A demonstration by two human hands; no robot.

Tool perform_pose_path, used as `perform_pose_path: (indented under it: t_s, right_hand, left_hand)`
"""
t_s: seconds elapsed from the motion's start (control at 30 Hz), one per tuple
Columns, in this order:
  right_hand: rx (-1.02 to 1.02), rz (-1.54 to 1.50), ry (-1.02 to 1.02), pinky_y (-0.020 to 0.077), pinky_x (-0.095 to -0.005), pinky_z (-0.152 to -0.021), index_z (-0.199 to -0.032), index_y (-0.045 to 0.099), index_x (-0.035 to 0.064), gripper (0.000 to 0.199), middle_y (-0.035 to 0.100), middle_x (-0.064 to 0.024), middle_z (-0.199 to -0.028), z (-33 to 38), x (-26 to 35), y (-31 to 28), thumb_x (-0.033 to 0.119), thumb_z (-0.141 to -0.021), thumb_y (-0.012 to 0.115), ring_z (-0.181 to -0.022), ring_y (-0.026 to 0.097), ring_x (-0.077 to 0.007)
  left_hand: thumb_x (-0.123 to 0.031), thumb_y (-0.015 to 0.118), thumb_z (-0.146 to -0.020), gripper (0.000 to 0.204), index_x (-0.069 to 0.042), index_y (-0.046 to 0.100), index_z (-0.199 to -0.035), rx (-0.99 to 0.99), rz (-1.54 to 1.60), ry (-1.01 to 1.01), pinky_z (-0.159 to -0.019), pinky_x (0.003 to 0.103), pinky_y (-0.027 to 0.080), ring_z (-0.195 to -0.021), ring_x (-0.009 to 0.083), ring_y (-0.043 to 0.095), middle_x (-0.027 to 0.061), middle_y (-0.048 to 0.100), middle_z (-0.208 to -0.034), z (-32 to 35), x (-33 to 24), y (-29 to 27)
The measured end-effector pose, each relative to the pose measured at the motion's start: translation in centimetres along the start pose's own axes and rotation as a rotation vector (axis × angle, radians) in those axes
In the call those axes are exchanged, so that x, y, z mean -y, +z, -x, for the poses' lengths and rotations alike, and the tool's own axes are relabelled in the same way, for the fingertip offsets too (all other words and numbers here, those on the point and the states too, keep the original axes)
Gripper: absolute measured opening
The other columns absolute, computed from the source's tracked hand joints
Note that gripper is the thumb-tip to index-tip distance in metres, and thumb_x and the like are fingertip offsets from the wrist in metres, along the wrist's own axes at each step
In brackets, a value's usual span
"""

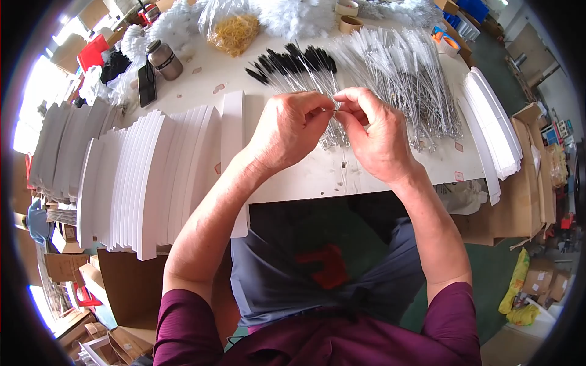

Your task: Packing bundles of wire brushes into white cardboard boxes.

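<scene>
Both my hands meet over the middle of the white table. My left hand (290,125) is closed in a pinch, thumb against fingertips. Facing it, my right hand (378,134) pinches at the same spot. Thin wire stems of brushes (318,76) run up from between the fingertips; the exact grip and how many stems are held is hidden. Just beyond lie black-bristled wire brushes (287,64), fanned out with their bristle ends away from me. To their right spreads a large heap of white-bristled wire brushes (403,79), with looped wire ends toward me.
White folded cartons (140,177) stand in rows at the left, more white cartons (494,122) at the right edge. Farther back are a bag of yellow rubber bands (234,35), a metal flask (165,60), a phone (147,85), tape rolls (350,24) and an orange-blue tape dispenser (445,43).
</scene>
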State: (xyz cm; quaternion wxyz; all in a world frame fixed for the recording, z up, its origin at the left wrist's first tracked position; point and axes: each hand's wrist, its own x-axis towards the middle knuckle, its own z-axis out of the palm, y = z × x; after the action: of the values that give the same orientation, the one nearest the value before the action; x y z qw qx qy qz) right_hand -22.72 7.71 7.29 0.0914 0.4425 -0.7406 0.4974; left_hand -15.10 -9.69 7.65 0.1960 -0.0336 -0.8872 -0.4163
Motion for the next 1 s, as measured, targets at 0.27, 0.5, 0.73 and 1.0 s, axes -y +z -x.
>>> perform_pose_path:
  t_s: [0.27,0.5,0.73,1.0]
  right_hand:
    - [-0.004,-0.212,0.123,0.0598,-0.0306,-0.075,-0.115,0.066,0.0005,0.023,0.077,-0.0124,-0.092,-1.5,0.3,-0.5,-0.003,-0.093,0.071,-0.086,0.075,-0.0162]
    - [-0.097,-0.110,0.166,0.0583,-0.0379,-0.089,-0.123,0.064,-0.0031,0.040,0.074,-0.0175,-0.107,-0.8,-3.1,0.2,0.029,-0.100,0.071,-0.101,0.073,-0.0257]
    - [0.206,0.758,0.248,0.0264,-0.0522,-0.123,-0.157,0.029,-0.0062,0.088,0.040,-0.0323,-0.155,1.0,-9.6,7.2,0.058,-0.102,0.052,-0.146,0.036,-0.0454]
    - [0.294,0.706,0.292,0.0233,-0.0513,-0.125,-0.159,0.027,-0.0034,0.074,0.038,-0.0311,-0.157,0.6,-10.5,8.3,0.047,-0.107,0.043,-0.148,0.035,-0.0442]
  left_hand:
    - [-0.004,0.071,-0.091,0.015,-0.003,0.076,-0.105,0.081,-0.005,-0.016,-0.074,0.026,0.058,-0.079,0.0083,0.071,0.0055,0.076,-0.087,-1.9,-1.9,-2.3]
    - [-0.011,0.074,-0.093,0.010,-0.002,0.077,-0.096,-0.068,0.045,0.006,-0.063,0.022,0.053,-0.068,0.0040,0.064,-0.0001,0.071,-0.075,-2.9,-1.0,-4.7]
    - [-0.012,0.074,-0.089,0.013,0.000,0.079,-0.091,-0.080,0.292,-0.070,-0.057,0.024,0.055,-0.060,0.0074,0.065,0.0039,0.072,-0.073,-4.9,-1.0,-4.7]
    - [-0.017,0.071,-0.094,0.020,0.000,0.076,-0.101,-0.302,0.296,-0.005,-0.066,0.026,0.057,-0.069,0.0119,0.067,0.0070,0.072,-0.083,-8.3,-0.7,-9.2]
